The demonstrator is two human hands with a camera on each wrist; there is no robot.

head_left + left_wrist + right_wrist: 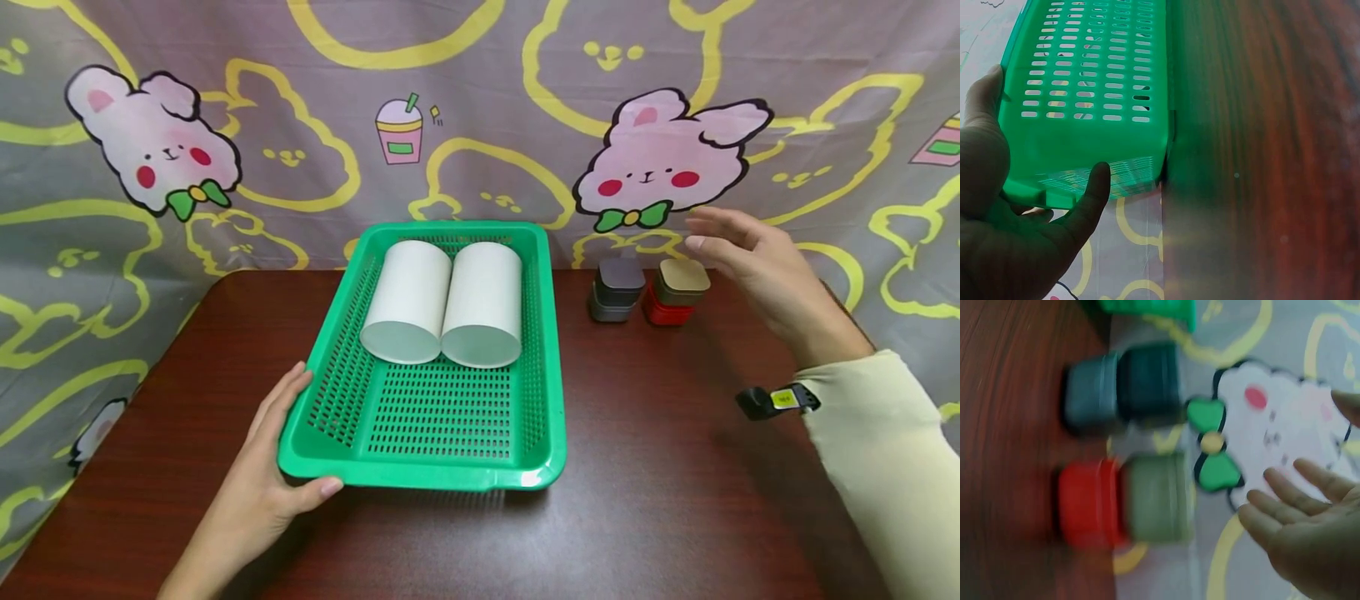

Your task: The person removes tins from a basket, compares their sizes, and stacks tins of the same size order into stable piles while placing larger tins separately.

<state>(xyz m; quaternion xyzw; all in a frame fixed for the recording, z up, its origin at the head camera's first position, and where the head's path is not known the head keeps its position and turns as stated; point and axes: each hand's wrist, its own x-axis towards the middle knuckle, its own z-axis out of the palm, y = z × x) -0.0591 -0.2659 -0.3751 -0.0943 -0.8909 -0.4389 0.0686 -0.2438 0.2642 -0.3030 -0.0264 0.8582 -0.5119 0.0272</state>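
Observation:
My left hand [264,468] grips the near left corner of a green plastic basket [553,358], thumb on the front and fingers along the left side. Inside the basket two white cylinders [409,292] lie side by side toward the far end, round ends facing me. My right hand [776,279] is raised in the air, fingers extended, holding nothing. It is nearest to a gold tin [682,277] stacked on a red tin [669,312]. Left of that pair, a black tin [620,277] is stacked on a grey tin [611,312].
The dark reddish-brown table [660,492] ends at a patterned cloth [495,108] hanging behind it. Both tin stacks stand close to this cloth, right of the basket. A black strap with a small yellow-green display [783,399] sits at my right wrist.

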